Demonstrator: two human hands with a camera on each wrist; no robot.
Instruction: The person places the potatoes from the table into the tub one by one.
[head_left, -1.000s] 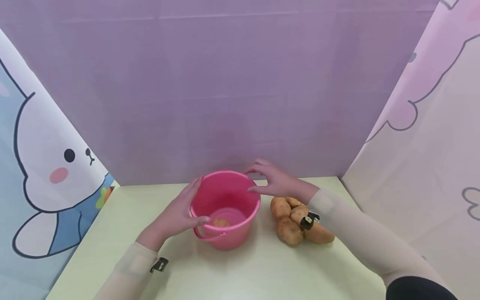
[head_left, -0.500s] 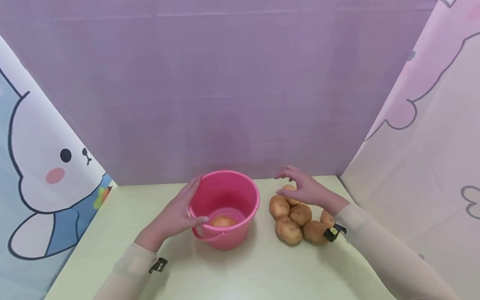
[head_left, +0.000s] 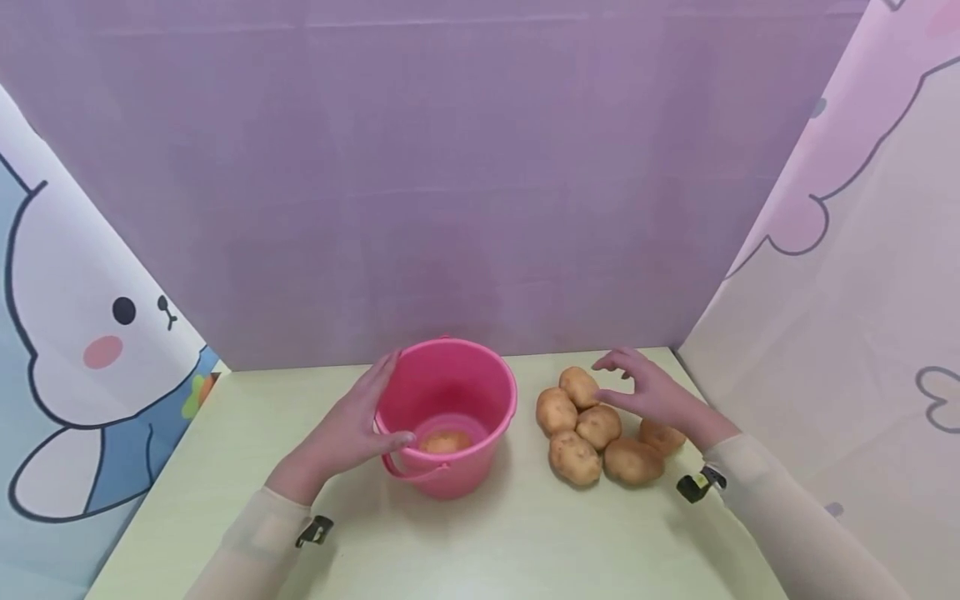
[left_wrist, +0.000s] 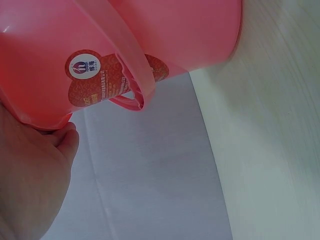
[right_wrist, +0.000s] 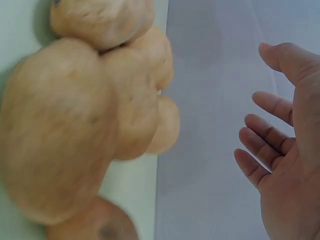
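Head view: left fingers (head_left: 381, 377) grip a pink bucket (head_left: 461, 477), right fingers (head_left: 621, 361) wide near tan potatoes (head_left: 598, 427).

Person wears pale beige left sleeve (head_left: 255, 542) and right sleeve (head_left: 802, 521), ending near the wrists. Small black left wrist device (head_left: 314, 531); right wrist device (head_left: 701, 483) black, yellowish mark. Left hand (head_left: 351, 425), right hand (head_left: 651, 392) bare.
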